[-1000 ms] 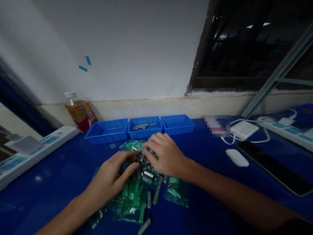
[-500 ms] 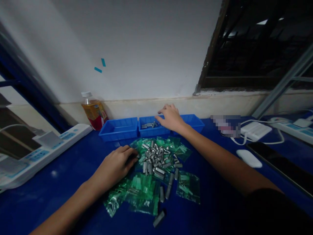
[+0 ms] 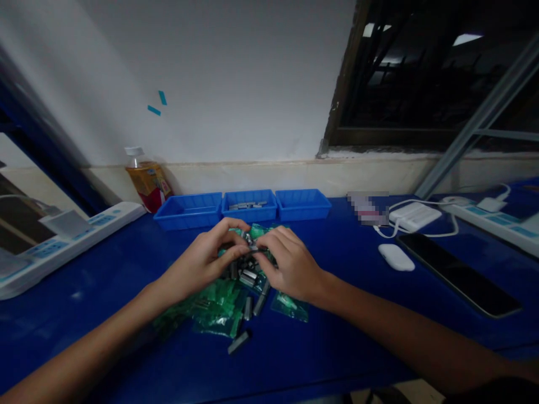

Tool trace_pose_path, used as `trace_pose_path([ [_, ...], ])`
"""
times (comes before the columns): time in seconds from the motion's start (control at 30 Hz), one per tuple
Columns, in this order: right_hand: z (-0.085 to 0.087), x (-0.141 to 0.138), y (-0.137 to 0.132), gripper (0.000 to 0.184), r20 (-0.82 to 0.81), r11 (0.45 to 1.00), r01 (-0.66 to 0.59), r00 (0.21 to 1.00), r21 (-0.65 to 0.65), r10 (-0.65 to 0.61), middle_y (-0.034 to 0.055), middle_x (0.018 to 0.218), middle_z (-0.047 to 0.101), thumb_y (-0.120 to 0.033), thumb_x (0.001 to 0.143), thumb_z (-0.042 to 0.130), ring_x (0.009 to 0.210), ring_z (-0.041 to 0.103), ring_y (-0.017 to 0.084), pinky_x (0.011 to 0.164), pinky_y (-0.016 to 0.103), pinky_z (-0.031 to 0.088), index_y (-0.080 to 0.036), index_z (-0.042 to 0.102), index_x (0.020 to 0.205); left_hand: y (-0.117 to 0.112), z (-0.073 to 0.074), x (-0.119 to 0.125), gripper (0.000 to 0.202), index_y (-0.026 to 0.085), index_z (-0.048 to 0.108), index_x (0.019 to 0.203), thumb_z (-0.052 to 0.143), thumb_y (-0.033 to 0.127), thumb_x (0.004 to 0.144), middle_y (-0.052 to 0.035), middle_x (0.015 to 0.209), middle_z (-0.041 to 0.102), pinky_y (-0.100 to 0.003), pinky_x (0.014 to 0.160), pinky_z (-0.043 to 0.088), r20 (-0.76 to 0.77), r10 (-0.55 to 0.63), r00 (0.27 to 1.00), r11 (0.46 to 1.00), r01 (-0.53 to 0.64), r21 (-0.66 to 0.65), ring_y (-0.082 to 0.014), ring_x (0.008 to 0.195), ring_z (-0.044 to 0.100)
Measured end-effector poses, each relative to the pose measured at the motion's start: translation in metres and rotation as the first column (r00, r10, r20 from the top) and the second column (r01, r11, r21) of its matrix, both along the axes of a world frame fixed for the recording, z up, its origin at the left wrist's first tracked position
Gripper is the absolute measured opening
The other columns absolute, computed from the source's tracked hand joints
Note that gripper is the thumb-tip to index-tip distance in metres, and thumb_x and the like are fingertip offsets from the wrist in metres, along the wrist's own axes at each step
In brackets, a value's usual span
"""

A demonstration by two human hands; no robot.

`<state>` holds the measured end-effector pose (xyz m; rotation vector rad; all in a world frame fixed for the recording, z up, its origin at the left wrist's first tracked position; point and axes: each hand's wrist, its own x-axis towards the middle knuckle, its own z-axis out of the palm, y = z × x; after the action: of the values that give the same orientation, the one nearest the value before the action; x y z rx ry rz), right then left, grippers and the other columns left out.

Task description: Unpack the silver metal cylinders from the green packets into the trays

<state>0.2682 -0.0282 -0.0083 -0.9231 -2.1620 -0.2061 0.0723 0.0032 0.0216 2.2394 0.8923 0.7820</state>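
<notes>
Both hands meet above the pile. My left hand (image 3: 209, 253) pinches a small metal piece (image 3: 252, 248) between thumb and fingers, and my right hand (image 3: 291, 262) grips its other side; the fingers hide most of it. Below them lie loose silver metal pieces (image 3: 249, 276), partly covered by the hands. Small clear bags with green strips (image 3: 219, 306) spread under and in front of the pile. Several grey metal bars lie nearer me, one of them a single bar (image 3: 239, 341). Behind the hands, the middle blue tray (image 3: 250, 214) contains several metal pieces.
A left blue tray (image 3: 188, 221) and a right blue tray (image 3: 303, 212) flank the middle one. A drink bottle (image 3: 147, 180) stands by the wall. Power strips, one at left (image 3: 80, 241), line both sides. A phone (image 3: 458, 275), a white case (image 3: 396, 257) and a charger (image 3: 415, 216) lie right.
My right hand has come back from over the trays to the pile and meets my left hand at a small metal piece. The view has shifted to the right.
</notes>
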Motion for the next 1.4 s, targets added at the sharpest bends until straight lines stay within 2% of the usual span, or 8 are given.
trace_pose_path([
  [0.2,-0.002,0.005,0.007,0.014,-0.053,0.996,0.063,0.996,-0.069,-0.066,0.0058,0.084,0.06,-0.027,0.092,0.045,0.08,0.052,0.02,0.072,0.033,0.038,-0.017,0.053,0.088,0.001,-0.004,0.012,0.024,0.017,0.054,0.093,0.037,0.034,0.095,-0.0017,0.082,0.064,-0.022,0.067,0.047,-0.03,0.067,0.997,0.987,-0.062,0.149,-0.0138,0.075,0.062],
  [0.33,-0.006,0.001,0.007,0.018,-0.118,0.989,0.06,0.99,-0.137,-0.077,0.0056,0.081,0.059,-0.023,0.094,0.039,0.08,0.053,0.019,0.074,0.032,0.039,-0.017,0.052,0.084,-0.008,-0.013,0.009,0.025,0.017,0.057,0.108,0.046,0.033,0.091,-0.0037,0.096,0.066,-0.024,0.075,0.047,-0.087,0.101,0.991,0.951,-0.07,0.302,-0.0158,0.084,0.063],
  [0.5,-0.006,-0.002,0.005,0.02,-0.15,0.982,-0.001,0.988,-0.188,-0.027,0.0047,0.077,0.058,-0.022,0.094,0.037,0.077,0.054,0.018,0.073,0.031,0.04,-0.018,0.051,0.08,-0.013,-0.021,0.004,0.024,0.015,0.059,0.104,0.05,0.031,0.089,-0.0041,0.087,0.067,-0.023,0.07,0.047,-0.071,0.16,0.985,0.889,-0.112,0.444,-0.0148,0.075,0.063],
  [0.7,-0.007,0.0,0.003,0.015,-0.186,0.993,-0.05,0.982,-0.107,0.029,0.006,0.09,0.058,-0.025,0.087,0.052,0.086,0.055,0.019,0.077,0.032,0.042,-0.017,0.052,0.1,-0.016,-0.02,0.006,0.024,0.016,0.061,0.093,0.044,0.032,0.091,-0.0035,0.083,0.068,-0.023,0.069,0.045,-0.105,0.177,0.979,0.898,-0.117,0.425,-0.0153,0.075,0.063],
  [0.93,-0.007,-0.002,0.0,0.012,-0.069,0.998,-0.019,0.998,-0.053,0.015,0.0091,0.095,0.056,-0.022,0.089,0.049,0.089,0.053,0.021,0.078,0.035,0.043,-0.016,0.057,0.096,-0.017,-0.018,0.006,0.038,0.017,0.051,0.066,0.035,0.037,0.094,0.0008,0.057,0.057,-0.023,0.054,0.037,-0.18,0.222,0.958,0.925,-0.149,0.349,-0.0128,0.055,0.053],
  [1.0,-0.007,-0.003,0.001,0.015,-0.066,0.998,-0.011,0.998,-0.056,0.007,0.0092,0.093,0.056,-0.022,0.092,0.045,0.088,0.053,0.02,0.077,0.035,0.044,-0.015,0.057,0.095,-0.016,-0.019,0.005,0.037,0.016,0.053,0.071,0.033,0.036,0.095,0.0009,0.06,0.057,-0.023,0.055,0.039,-0.181,0.218,0.959,0.93,-0.149,0.335,-0.0129,0.056,0.054],
  [1.17,-0.007,-0.003,0.003,0.024,-0.084,0.995,0.0,0.996,-0.098,-0.009,0.0077,0.086,0.055,-0.02,0.095,0.035,0.083,0.053,0.018,0.074,0.033,0.044,-0.015,0.056,0.084,-0.017,-0.022,0.005,0.026,0.017,0.05,0.111,0.047,0.033,0.09,-0.0019,0.087,0.066,-0.023,0.065,0.045,-0.087,0.146,0.985,0.932,-0.107,0.347,-0.0144,0.075,0.061],
  [1.4,-0.007,-0.003,0.001,0.017,-0.133,0.991,-0.038,0.991,-0.126,0.021,0.0063,0.086,0.055,-0.023,0.094,0.039,0.083,0.053,0.018,0.076,0.033,0.044,-0.016,0.054,0.09,-0.02,-0.02,0.005,0.021,0.016,0.059,0.098,0.046,0.03,0.091,-0.004,0.084,0.066,-0.025,0.071,0.045,-0.086,0.192,0.978,0.884,-0.134,0.448,-0.0159,0.076,0.061],
])
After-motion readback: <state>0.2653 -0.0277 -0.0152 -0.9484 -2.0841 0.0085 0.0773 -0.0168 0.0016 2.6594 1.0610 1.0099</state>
